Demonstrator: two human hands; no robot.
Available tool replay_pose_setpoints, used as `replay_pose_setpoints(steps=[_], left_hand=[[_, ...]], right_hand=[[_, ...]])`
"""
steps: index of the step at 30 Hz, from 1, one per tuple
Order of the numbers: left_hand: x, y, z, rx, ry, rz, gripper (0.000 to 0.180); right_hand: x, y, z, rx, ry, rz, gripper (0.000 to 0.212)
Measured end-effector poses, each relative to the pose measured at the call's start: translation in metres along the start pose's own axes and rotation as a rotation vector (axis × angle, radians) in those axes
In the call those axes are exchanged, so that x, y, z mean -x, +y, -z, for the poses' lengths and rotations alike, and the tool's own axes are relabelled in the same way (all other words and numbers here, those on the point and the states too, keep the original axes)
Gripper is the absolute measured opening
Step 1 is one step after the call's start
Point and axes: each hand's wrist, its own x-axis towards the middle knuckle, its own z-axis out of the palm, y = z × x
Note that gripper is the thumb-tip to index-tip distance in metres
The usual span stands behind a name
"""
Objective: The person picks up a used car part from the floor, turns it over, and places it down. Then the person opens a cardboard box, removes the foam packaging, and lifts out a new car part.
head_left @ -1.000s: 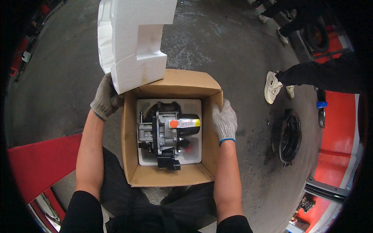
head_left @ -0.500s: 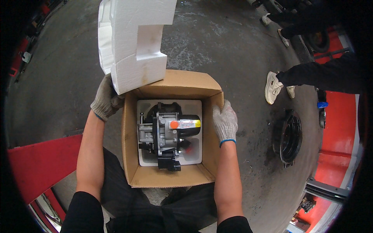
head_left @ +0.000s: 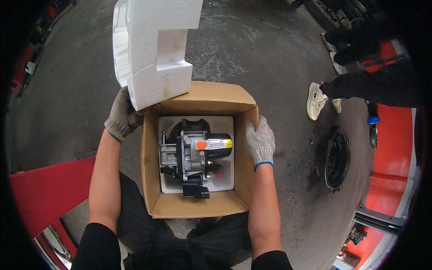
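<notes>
An uncovered cardboard box (head_left: 155, 198) stands in front of me between my legs. Inside it, a metal mechanical unit (head_left: 192, 155) with a black cylinder, an orange dot and a label rests in a white foam tray (head_left: 225, 177). My left hand (head_left: 120, 114), in a grey knit glove, is closed on the lower end of a white foam block (head_left: 148, 58), which stands up at the box's far left corner; some of its fingers are hidden. My right hand (head_left: 261, 140), gloved too, grips the box's right wall, its fingertips over the edge.
A black ring-shaped part (head_left: 336, 157) lies on the grey floor to the right. Two people's legs and light shoes (head_left: 316, 101) show at the right. A red panel (head_left: 54, 191) is close on my left, and a red wall (head_left: 391, 144) runs along the right.
At the upper right, a person's feet have shifted along the floor. My hands, the foam block and the box stay nearly where they were.
</notes>
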Motion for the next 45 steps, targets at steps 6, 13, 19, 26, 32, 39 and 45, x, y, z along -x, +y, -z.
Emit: replay_pose_setpoints(steps=[6,13,19,26,32,39,45], left_hand=[[0.002,0.0,-0.002,-0.023,-0.005,-0.001,0.04],[0.003,0.001,0.0,-0.044,0.005,-0.013,0.04],[-0.002,-0.002,0.005,-0.056,-0.006,-0.047,0.036],[-0.007,-0.003,0.012,-0.017,-0.054,-0.051,0.034],[-0.004,-0.002,0.01,0.005,-0.053,-0.018,0.034],[-0.005,-0.002,0.009,-0.002,-0.049,-0.007,0.038],[-0.003,-0.002,0.005,0.004,-0.01,-0.002,0.039]], right_hand=[[0.002,-0.003,0.003,-0.005,-0.009,-0.007,0.043],[0.003,-0.006,0.003,0.019,-0.024,0.003,0.039],[0.0,0.0,-0.001,0.008,-0.009,-0.007,0.041],[0.001,0.0,-0.001,-0.01,0.006,0.017,0.04],[0.001,0.0,-0.002,-0.011,-0.002,0.011,0.041],[0.002,-0.002,0.001,-0.011,-0.003,0.002,0.043],[-0.001,0.001,-0.003,-0.002,-0.007,0.007,0.043]])
